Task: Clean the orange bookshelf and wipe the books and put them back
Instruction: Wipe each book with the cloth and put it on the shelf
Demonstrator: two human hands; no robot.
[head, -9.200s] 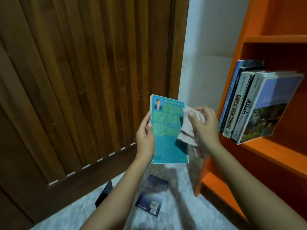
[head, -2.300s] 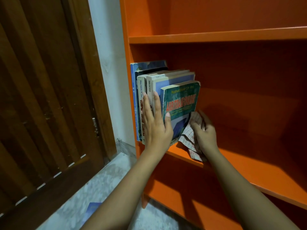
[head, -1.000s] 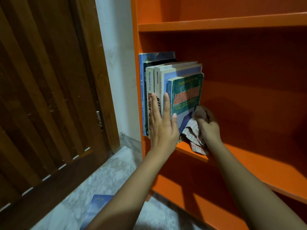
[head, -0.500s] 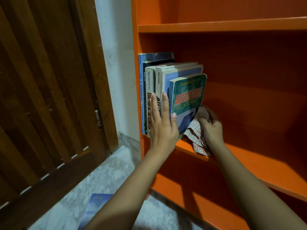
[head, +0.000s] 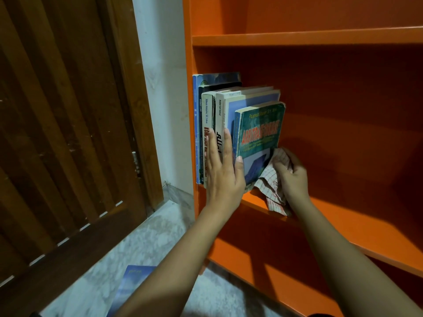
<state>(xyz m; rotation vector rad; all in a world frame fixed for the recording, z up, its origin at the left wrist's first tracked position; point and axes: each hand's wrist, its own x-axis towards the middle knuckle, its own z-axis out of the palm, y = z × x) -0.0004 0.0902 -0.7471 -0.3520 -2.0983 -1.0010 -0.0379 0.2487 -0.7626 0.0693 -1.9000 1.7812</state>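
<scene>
Left fingers (head: pixel 226 145) flat against books (head: pixel 258 131)

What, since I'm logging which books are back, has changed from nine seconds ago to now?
The green Arbitrase book, then held up by the left hand and wiped, now stands on the orange shelf at the right end of the book row. The left hand has let go and presses flat on the row. Unchanged: the right hand grips the checked cloth; a blue book lies on the floor.
</scene>
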